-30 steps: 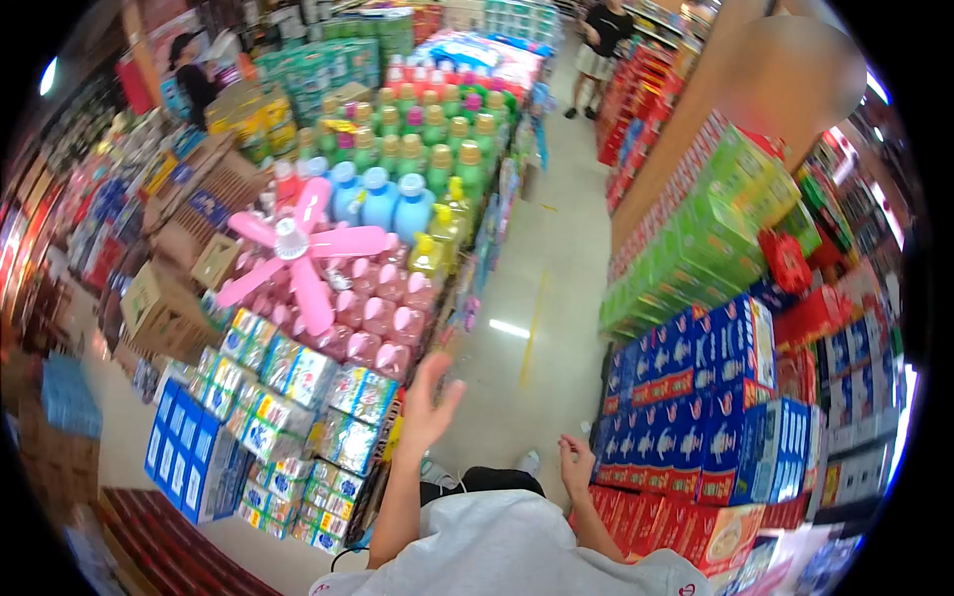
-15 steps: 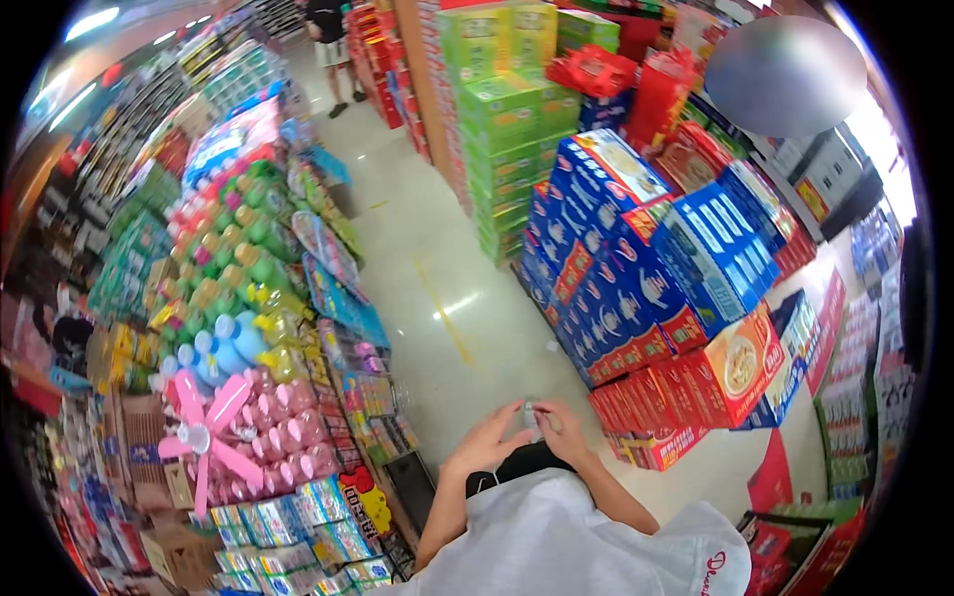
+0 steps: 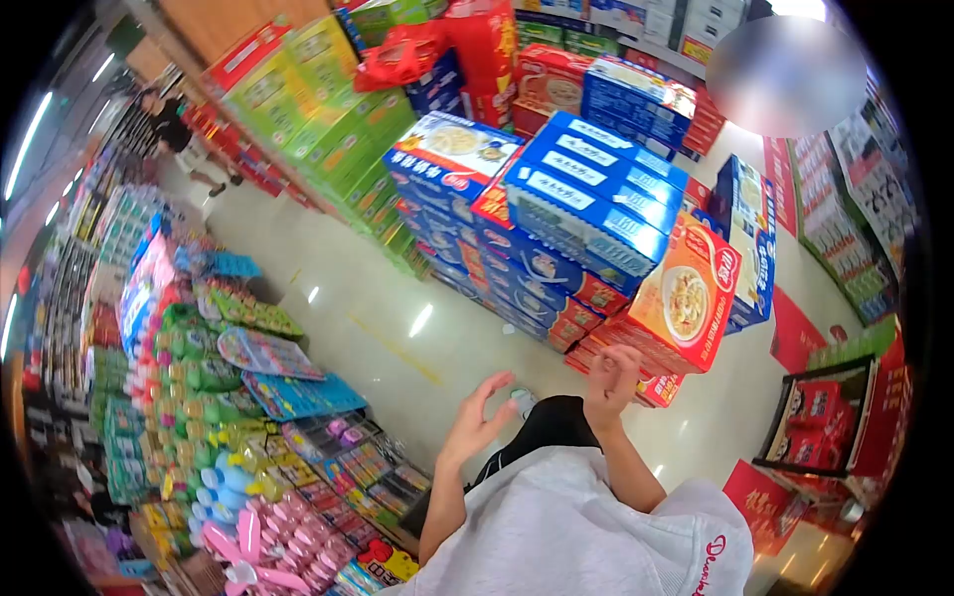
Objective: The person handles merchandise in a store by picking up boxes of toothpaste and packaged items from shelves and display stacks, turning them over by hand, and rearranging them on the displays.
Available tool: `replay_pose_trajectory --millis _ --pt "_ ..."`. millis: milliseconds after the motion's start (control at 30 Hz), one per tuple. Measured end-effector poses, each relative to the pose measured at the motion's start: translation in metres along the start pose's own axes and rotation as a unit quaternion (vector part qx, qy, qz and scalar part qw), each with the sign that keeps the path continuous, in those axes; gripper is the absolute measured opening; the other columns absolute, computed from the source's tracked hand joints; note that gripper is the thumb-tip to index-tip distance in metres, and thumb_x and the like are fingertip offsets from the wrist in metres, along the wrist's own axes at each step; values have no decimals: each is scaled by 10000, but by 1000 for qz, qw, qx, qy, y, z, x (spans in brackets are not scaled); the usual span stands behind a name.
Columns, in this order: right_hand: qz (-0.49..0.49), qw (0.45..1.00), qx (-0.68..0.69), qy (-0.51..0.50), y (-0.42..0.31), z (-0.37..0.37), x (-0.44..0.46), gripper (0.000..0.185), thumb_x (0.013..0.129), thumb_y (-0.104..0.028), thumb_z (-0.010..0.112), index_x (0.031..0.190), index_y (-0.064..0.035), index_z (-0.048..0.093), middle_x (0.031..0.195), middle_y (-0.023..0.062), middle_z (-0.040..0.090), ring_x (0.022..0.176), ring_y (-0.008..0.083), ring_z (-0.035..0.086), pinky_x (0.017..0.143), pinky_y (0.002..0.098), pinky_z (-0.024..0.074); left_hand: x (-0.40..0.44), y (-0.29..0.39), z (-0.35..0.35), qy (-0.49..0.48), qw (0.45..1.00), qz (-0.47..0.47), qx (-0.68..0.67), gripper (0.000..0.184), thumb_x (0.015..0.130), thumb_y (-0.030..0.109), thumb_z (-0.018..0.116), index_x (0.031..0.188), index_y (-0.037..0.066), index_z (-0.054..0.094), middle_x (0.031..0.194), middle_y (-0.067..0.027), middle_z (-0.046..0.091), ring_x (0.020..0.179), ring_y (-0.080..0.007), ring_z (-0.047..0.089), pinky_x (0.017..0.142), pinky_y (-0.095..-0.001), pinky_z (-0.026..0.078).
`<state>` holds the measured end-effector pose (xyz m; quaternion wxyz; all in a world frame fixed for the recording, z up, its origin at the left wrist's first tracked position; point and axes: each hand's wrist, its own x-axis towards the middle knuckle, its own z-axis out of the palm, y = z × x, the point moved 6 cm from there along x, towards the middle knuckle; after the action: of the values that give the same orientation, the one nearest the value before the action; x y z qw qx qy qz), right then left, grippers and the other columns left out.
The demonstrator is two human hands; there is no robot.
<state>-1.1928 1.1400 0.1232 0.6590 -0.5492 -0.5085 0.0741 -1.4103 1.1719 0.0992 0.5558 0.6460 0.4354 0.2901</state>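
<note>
My left hand (image 3: 481, 417) is held out over the aisle floor in front of my body. Its thumb and fingers are apart with nothing between them. My right hand (image 3: 611, 385) is raised in front of the stacked red food boxes (image 3: 686, 296), its fingers loosely bent and no object visible in it. Whether it touches the boxes I cannot tell. Blue boxes (image 3: 596, 194) are piled just behind the red ones. Below and between my hands, a pale shoe (image 3: 522, 401) shows beside my black trousers (image 3: 542, 427).
To the left, a long display holds bottles, a pink fan (image 3: 248, 556) and blue packaged goods (image 3: 303, 399). Green cartons (image 3: 328, 129) are stacked beyond the blue boxes. Another person (image 3: 184, 139) is farther up the aisle (image 3: 368, 328). At right stands a black-framed rack (image 3: 820, 417).
My hands have moved apart from being close together; the right one is now nearer the red boxes. My view has turned right, and the other person now appears farther left.
</note>
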Motion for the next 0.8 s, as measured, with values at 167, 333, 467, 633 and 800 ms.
replay_pose_trajectory --millis 167,333,467,633,800 --pt "4 995 -50 91 10 -14 30 356 800 -28 637 1122 -14 487 1140 165 462 1059 274 463 937 368 366 56 27 -2 -4 999 45 -13 471 876 151 608 1292 -1 447 1269 -153 535 1200 -249 495 1004 -378 377" --pt "24 991 -111 68 18 5 61 556 806 -81 634 1287 3 368 1314 186 364 1255 310 337 1049 413 276 118 56 -26 84 988 119 -43 562 860 142 620 1354 27 377 1413 -146 375 1303 -270 366 1029 -426 345" --pt "60 991 -103 57 36 13 70 682 793 -94 664 1352 9 288 1349 192 337 1272 312 334 1060 414 275 175 78 -44 106 984 142 -23 649 865 141 609 1413 48 274 1462 -148 288 1340 -283 299 1043 -440 318" --pt "157 981 -114 20 83 22 68 784 750 -122 738 1359 27 268 1333 211 353 1240 333 369 1031 394 326 217 45 -59 83 986 121 -82 771 878 139 585 1469 82 93 1500 -153 191 1387 -291 205 1076 -457 254" --pt "189 976 -109 -25 92 14 78 726 682 -63 792 1245 25 341 1105 169 473 1056 262 514 891 347 442 222 2 -52 29 992 71 -99 842 828 192 647 1469 72 114 1488 -171 215 1371 -288 243 1092 -423 221"
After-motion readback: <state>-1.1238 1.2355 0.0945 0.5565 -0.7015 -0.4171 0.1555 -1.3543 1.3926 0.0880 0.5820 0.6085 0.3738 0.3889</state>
